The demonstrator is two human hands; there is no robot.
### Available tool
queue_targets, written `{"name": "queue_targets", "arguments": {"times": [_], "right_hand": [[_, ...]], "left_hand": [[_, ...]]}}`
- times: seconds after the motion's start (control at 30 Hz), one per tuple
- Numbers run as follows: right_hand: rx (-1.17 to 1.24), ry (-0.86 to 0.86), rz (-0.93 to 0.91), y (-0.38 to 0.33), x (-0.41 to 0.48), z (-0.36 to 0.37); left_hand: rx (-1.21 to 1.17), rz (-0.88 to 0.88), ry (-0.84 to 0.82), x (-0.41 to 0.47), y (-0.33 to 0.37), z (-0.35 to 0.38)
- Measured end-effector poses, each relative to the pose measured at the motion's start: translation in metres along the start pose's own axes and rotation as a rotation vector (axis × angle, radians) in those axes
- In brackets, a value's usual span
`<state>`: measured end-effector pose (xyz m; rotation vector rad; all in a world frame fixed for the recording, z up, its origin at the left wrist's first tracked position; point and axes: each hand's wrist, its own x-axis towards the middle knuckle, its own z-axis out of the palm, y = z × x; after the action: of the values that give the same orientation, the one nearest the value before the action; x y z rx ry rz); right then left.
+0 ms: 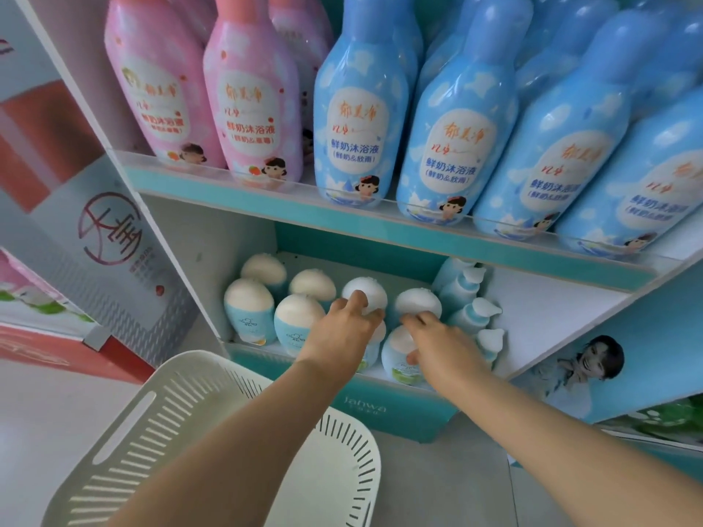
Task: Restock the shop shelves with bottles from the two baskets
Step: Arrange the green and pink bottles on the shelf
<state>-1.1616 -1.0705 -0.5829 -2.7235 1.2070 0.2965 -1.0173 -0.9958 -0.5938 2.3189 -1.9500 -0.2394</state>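
Observation:
Several small egg-shaped bottles with white caps and pale blue bodies [249, 310] stand in rows on the lower shelf [532, 336]. My left hand [342, 332] reaches into the shelf, its fingers closed around the white cap of one egg bottle [371, 292] in the back row. My right hand [441, 344] rests over a front-row egg bottle [399, 359], thumb against its side and fingers toward another cap [416, 300]. A white slotted basket [159, 443] sits below my arms; what I see of its inside holds no bottles.
The upper shelf [342, 213] holds tall pink bottles [251, 108] on the left and tall blue bottles [357, 119] to the right behind a clear lip. Blue pump bottles [471, 313] stand right of the egg bottles. White shelf floor shows further right.

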Motion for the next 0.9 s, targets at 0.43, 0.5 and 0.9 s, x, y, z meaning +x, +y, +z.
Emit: {"name": "queue_targets", "arguments": {"times": [0.43,0.5,0.9], "right_hand": [[0.011,0.042,0.037,0.000,-0.005,0.001],[-0.031,0.069,0.020,0.002,-0.008,-0.003],[-0.335,-0.001,-0.070,0.040,-0.041,-0.052]], "left_hand": [[0.049,0.007,0.040,0.000,0.002,0.004],[0.072,0.011,0.074,-0.003,0.002,0.005],[0.064,0.120,0.219,-0.016,0.029,-0.004]]}}
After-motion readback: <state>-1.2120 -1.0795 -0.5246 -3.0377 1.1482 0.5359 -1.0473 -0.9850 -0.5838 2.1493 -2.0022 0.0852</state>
